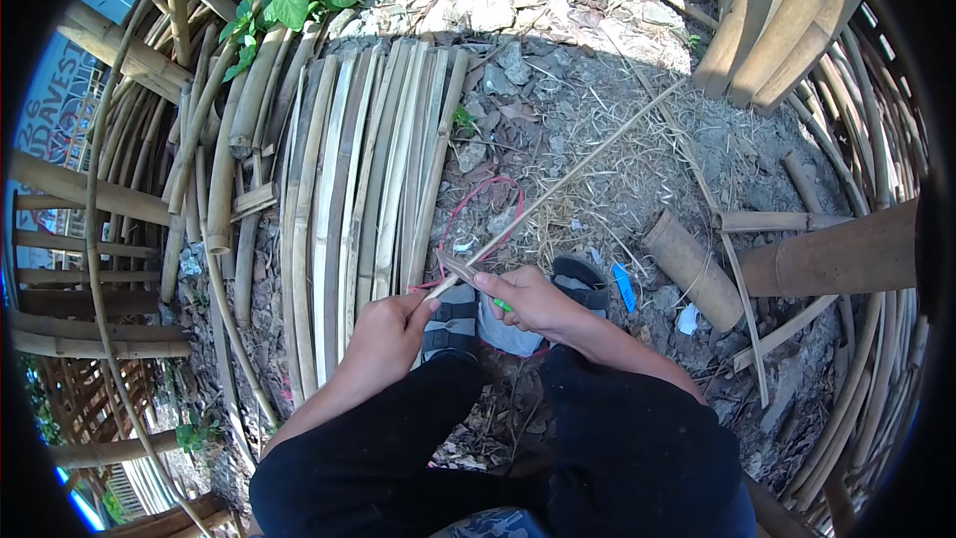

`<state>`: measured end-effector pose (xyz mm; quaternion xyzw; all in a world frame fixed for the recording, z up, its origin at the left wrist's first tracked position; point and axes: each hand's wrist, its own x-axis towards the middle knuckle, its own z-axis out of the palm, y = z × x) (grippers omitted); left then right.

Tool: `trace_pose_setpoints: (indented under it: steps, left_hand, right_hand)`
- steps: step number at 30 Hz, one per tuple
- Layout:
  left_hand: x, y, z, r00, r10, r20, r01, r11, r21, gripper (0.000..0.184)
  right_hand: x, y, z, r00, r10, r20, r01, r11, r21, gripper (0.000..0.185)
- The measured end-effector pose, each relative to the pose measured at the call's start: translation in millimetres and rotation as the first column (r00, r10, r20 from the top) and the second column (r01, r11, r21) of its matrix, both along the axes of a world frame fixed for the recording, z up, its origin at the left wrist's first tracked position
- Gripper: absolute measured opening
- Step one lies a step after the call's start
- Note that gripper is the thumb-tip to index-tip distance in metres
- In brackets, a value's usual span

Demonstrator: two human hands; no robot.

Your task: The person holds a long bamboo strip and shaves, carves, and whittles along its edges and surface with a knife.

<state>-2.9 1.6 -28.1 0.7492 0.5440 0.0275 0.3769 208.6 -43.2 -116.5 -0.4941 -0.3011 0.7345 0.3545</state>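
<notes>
My left hand (388, 327) is closed around the near end of a long thin bamboo strip (588, 161), which slants up and away to the right over the ground. In my right hand (533, 301) is a knife (456, 267); a bit of its green handle shows below the fingers. The blade lies across the strip just beyond my left fingers, apparently touching it. Both hands are close together above my sandals (450, 327). A pinkish-red cord (450, 217) loops on the ground beside the strip.
Long split bamboo slats (373, 179) lie side by side at left. To the right are a short bamboo tube (694, 269), a blue scrap (624, 287) and a white scrap (688, 319). Thick bamboo poles (836, 249) and woven fencing border the spot. Shavings and stones cover the ground.
</notes>
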Motion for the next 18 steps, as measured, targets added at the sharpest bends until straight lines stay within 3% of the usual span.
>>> trace_pose_setpoints:
  steps: [7, 10, 12, 13, 15, 18]
  left_hand:
    - [-0.8, 0.7, 18.4, 0.991, 0.04, -0.128, -0.049, 0.997, -0.065, 0.029]
    - [-3.2, 0.6, 12.6, 0.999, 0.019, -0.039, -0.019, 1.0, -0.003, 0.03]
    - [-0.8, 1.1, 14.0, 0.998, 0.01, -0.063, -0.011, 1.0, -0.014, 0.031]
    - [-4.5, 0.6, 8.2, 0.999, -0.01, -0.043, 0.011, 1.0, 0.026, 0.032]
    - [-8.7, -0.1, 2.7, 0.999, -0.034, -0.035, 0.036, 0.997, 0.066, 0.034]
    - [-10.5, 0.8, 2.9, 0.995, -0.04, -0.088, 0.047, 0.996, 0.074, 0.036]
  right_hand:
    - [55.0, 5.1, -17.6, 0.979, -0.156, 0.133, 0.175, 0.974, -0.141, 0.06]
    - [51.6, -1.4, -8.1, 0.979, -0.183, 0.091, 0.197, 0.963, -0.185, 0.061]
    - [31.0, -0.6, 4.7, 0.993, 0.061, 0.098, -0.043, 0.983, -0.177, 0.06]
    - [16.8, -0.5, 4.4, 0.994, 0.059, 0.095, -0.042, 0.984, -0.174, 0.06]
    - [-8.8, -3.1, 0.9, 0.98, 0.199, 0.012, -0.199, 0.98, 0.004, 0.06]
    - [-10.4, 1.8, 0.8, 0.976, 0.212, 0.045, -0.215, 0.974, 0.066, 0.06]
